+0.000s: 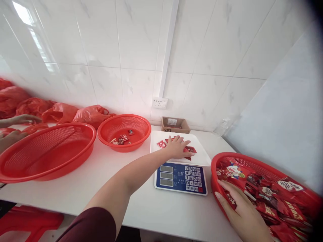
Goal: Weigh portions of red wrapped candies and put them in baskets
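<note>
A blue-fronted weighing scale (181, 177) with a white pan (156, 149) stands on the white table. Several small red packets (161, 144) lie on the pan. My left hand (178, 148) rests flat on those packets with its fingers spread. My right hand (238, 205) lies on the near rim of a red basket (252, 160) full of red sweet packets, fingers stretched out over them, holding nothing that I can see.
A round red basket (124, 143) with a few packets sits left of the scale, and a large oval red basket (47, 168) further left. Another person's hands (17, 121) work at the far left by red plastic bags (60, 112). A small cardboard box (175, 125) stands against the tiled wall.
</note>
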A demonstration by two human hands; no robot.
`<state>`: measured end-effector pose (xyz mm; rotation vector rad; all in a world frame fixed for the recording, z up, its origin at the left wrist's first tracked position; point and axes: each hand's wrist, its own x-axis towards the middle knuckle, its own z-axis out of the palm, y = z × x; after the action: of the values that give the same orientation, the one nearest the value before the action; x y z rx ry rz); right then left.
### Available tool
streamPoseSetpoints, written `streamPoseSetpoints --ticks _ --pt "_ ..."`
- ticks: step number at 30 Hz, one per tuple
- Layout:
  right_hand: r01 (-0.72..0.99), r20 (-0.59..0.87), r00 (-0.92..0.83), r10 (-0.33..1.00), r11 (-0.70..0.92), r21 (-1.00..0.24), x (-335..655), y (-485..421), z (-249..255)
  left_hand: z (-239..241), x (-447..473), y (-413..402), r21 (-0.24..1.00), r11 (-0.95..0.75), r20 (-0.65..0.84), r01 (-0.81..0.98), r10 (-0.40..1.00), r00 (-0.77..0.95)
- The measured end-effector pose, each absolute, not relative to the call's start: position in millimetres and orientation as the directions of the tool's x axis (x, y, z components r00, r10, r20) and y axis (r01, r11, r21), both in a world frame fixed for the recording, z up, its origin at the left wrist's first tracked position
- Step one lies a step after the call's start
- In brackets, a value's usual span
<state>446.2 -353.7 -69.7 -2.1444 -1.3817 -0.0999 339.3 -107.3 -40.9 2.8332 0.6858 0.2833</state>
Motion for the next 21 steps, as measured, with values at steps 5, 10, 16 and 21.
streamPoseSetpoints --ticks 5,10,16,21 --pt "0.860 0.385 0.444 0.809 -0.266 -0.435 445 -353 -70 -39 348 -104 0.267 -0.865 0.052 0.426 0.454 0.890" --pt "0.855 0.375 0.455 0.808 -0.279 -0.437 446 -356 -74 -34 338 -101 0.296 -0.852 0.103 0.432 0.478 0.872" --pt "0.847 0.358 0.462 0.812 -0.283 -0.451 448 -358 -76 -21 285 -102 0.352 -0.842 0.201 0.409 0.495 0.846" --pt "0.828 0.294 0.489 0.821 -0.330 -0.454 446 -358 -75 -26 228 -98 0.377 -0.794 0.234 0.476 0.579 0.781"
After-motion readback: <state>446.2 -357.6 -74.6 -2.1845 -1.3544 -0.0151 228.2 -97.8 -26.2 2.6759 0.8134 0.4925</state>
